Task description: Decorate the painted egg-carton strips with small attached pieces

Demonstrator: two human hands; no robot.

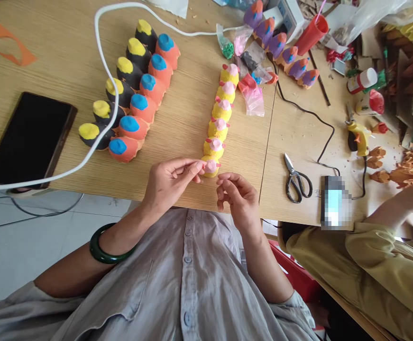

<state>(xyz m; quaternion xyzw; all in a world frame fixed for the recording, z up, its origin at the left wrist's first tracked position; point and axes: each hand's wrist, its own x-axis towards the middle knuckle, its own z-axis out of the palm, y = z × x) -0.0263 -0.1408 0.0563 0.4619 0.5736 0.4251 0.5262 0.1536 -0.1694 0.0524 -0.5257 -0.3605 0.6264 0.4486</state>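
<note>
Above the near edge of the wooden table [188, 118], seen from our head camera, our left hand [169, 182] is pinched: thumb and forefinger meet on a small red tab [203, 166], the other fingers folded loosely behind them. That tab lies against the left side of the nearest bump of the yellow strip [221, 110], whose six pink-topped bumps run straight away from our fingertips. Just right of that same bump, our right hand [241, 196] is half open, fingers softly curled and thumb drawn toward the forefinger; we see nothing in its grasp.

A dark green bangle [97, 246] circles our left forearm. Left of and beyond the left hand stand an orange strip [158, 92] with blue tops and, beside it, a black strip [131, 78] with yellow tops, crossed by a white cable [96, 28]. Farther left of that hand lies a smartphone [30, 137].

Well beyond the right hand we find a pink plastic bag [254, 102], a purple strip [277, 45] and a red cup [312, 34]. To its right lie black-handled scissors [293, 176], then a yellow glue gun [358, 137], with a co-worker's olive sleeve [370, 248] nearer to us.
</note>
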